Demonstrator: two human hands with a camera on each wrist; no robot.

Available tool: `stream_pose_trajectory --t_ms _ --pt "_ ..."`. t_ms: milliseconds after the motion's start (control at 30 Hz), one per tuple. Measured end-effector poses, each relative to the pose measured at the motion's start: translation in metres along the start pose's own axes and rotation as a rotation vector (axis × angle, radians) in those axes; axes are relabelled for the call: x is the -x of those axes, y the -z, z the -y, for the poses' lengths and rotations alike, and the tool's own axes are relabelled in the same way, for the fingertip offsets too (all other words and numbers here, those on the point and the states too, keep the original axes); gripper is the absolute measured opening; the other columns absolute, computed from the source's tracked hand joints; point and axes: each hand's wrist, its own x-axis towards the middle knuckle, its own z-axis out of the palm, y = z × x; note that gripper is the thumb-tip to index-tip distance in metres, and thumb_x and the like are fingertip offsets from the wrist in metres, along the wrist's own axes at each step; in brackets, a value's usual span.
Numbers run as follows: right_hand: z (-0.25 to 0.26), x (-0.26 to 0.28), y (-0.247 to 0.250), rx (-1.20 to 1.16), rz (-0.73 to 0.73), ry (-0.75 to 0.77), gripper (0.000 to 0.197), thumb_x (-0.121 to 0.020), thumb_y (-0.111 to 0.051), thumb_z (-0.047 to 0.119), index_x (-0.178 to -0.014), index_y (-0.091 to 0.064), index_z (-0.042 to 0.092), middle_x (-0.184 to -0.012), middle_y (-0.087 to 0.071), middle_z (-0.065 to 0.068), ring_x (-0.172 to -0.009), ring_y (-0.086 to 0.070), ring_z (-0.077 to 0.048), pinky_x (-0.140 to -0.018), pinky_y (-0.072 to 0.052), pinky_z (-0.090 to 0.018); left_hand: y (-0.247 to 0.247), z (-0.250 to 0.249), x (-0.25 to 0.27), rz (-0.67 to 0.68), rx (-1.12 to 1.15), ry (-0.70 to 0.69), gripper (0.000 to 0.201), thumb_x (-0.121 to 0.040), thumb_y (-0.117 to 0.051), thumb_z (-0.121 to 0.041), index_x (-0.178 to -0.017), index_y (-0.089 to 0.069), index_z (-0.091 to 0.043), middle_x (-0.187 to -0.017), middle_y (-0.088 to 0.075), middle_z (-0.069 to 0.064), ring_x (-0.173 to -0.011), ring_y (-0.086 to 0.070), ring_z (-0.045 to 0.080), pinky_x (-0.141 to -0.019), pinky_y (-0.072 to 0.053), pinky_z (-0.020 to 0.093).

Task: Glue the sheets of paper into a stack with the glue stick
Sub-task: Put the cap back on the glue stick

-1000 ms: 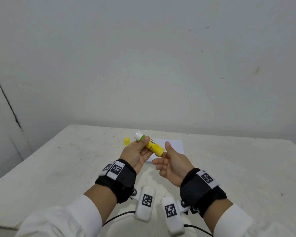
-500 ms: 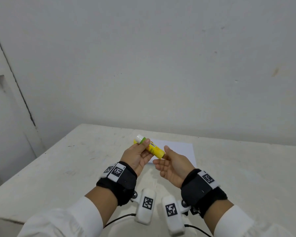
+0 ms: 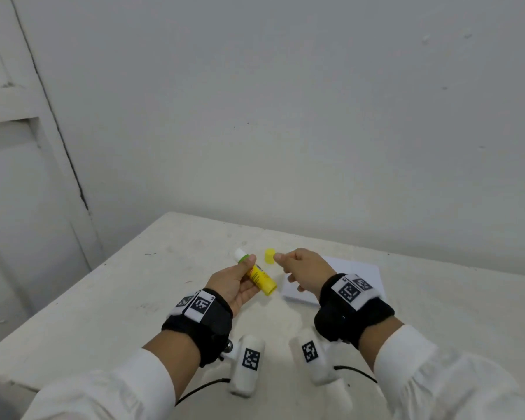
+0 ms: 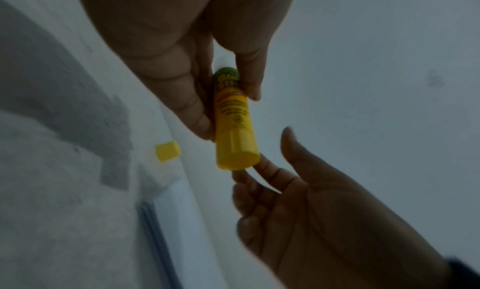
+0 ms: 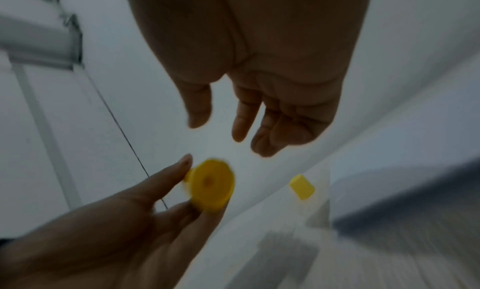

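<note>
Cap (image 3: 269, 256) off, lying on table (image 3: 109, 301) (near paper sheets (image 3: 350, 269)). Left hand (image 3: 235, 281) grips uncapped glue stick (image 3: 256, 272); right hand (image 3: 303, 266) empty, fingers loosely apart. No gluing visible yet; whole stack left.

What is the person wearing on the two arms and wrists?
Both arms have white sleeves. The left hand and right hand each carry a black wrist strap with white square-code tags. A white capsule-shaped unit with a code marking hangs under each wrist, with thin black cables.

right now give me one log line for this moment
left hand: holds glue stick, uncapped | right hand: empty, reaching toward cap | cap: on table | paper: flat on table
</note>
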Motion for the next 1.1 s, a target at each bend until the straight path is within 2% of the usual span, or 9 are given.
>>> stream_pose_trajectory --t_ms 100,200,300,533,600,667,733,900,1100 --pt "0.012 -0.043 -0.003 0.294 -0.053 0.03 0.016 -0.093 -0.057 0.028 -0.09 -0.061 0.013 -0.094 -0.06 -0.006 -0.086 -0.057 -0.021 -0.074 -0.041 -0.029 0.013 -0.001 -0.019 -0.058 -0.087 0.061 0.016 -0.088 -0.067 -0.018 -0.086 -0.06 -0.003 -0.076 -0.06 0.009 -0.069 -0.062 0.02 -0.064 -0.058 0.032" --pt "0.011 -0.086 -0.016 0.487 -0.016 -0.037 0.032 -0.094 -0.055 0.025 -0.124 -0.057 0.014 -0.133 -0.052 -0.008 -0.122 -0.049 -0.024 -0.097 -0.037 -0.028 0.022 -0.001 -0.033 -0.065 -0.136 0.112 0.015 -0.087 -0.068 -0.017 -0.086 -0.06 -0.005 -0.077 -0.058 0.009 -0.071 -0.062 0.021 -0.07 -0.058 0.036" --pt "0.007 -0.116 -0.031 0.625 0.084 -0.07 0.043 -0.097 -0.051 0.028 -0.139 -0.046 0.022 -0.149 -0.037 -0.005 -0.136 -0.036 -0.024 -0.111 -0.029 -0.03 0.029 -0.001 -0.043 -0.064 -0.167 0.142 0.013 -0.087 -0.068 -0.016 -0.087 -0.06 -0.006 -0.079 -0.058 0.009 -0.068 -0.061 0.02 -0.065 -0.057 0.033" --pt "-0.017 -0.158 -0.054 0.999 0.222 -0.093 0.054 -0.093 -0.051 0.031 -0.145 -0.037 0.025 -0.154 -0.029 0.0 -0.14 -0.03 -0.024 -0.114 -0.028 -0.04 0.046 0.0 -0.05 -0.045 -0.155 0.181 0.015 -0.086 -0.069 -0.015 -0.09 -0.059 -0.005 -0.079 -0.058 0.009 -0.066 -0.059 0.02 -0.055 -0.056 0.029" --pt "-0.003 -0.145 -0.051 0.865 0.205 -0.063 0.045 -0.096 -0.048 0.019 -0.141 -0.045 0.02 -0.149 -0.038 -0.005 -0.134 -0.039 -0.024 -0.11 -0.033 -0.033 0.048 0.001 -0.05 -0.028 -0.158 0.175 0.012 -0.086 -0.069 -0.013 -0.088 -0.059 -0.005 -0.078 -0.06 0.009 -0.065 -0.059 0.019 -0.058 -0.056 0.031" --pt "0.009 -0.128 -0.046 0.523 0.131 -0.053 0.036 -0.095 -0.049 0.008 -0.13 -0.056 0.012 -0.125 -0.058 -0.013 -0.11 -0.058 -0.025 -0.086 -0.047 -0.027 0.046 0.002 -0.048 0.017 -0.179 0.164 0.008 -0.085 -0.068 -0.007 -0.088 -0.06 -0.005 -0.077 -0.062 0.008 -0.064 -0.06 0.018 -0.065 -0.056 0.031" --pt "0.014 -0.102 -0.036 0.095 0.057 -0.056 0.032 -0.092 -0.056 0.006 -0.123 -0.054 0.013 -0.1 -0.062 -0.012 -0.077 -0.062 -0.023 -0.061 -0.048 -0.025 0.043 0.003 -0.046 0.056 -0.207 0.135 0.008 -0.084 -0.067 -0.002 -0.088 -0.062 -0.006 -0.074 -0.065 0.006 -0.064 -0.062 0.016 -0.069 -0.056 0.029" --pt "-0.005 -0.035 0.002 -0.479 0.087 -0.053 0.028 -0.088 -0.058 -0.005 -0.114 -0.054 0.007 -0.096 -0.065 -0.013 -0.08 -0.065 -0.023 -0.074 -0.056 -0.031 0.005 0.018 -0.029 0.206 -0.272 0.093 0.021 -0.082 -0.062 0.012 -0.091 -0.064 -0.007 -0.081 -0.064 0.004 -0.073 -0.061 0.013 -0.065 -0.055 0.018" --pt "-0.039 0.024 0.052 -0.452 -0.048 0.037 0.027 -0.085 -0.061 -0.007 -0.104 -0.06 0.012 -0.1 -0.066 -0.009 -0.081 -0.065 -0.017 -0.077 -0.057 -0.026 -0.05 0.06 -0.007 0.364 -0.419 0.109 0.025 -0.076 -0.062 0.021 -0.086 -0.065 -0.003 -0.082 -0.06 0.008 -0.076 -0.057 0.019 -0.082 -0.051 0.028"
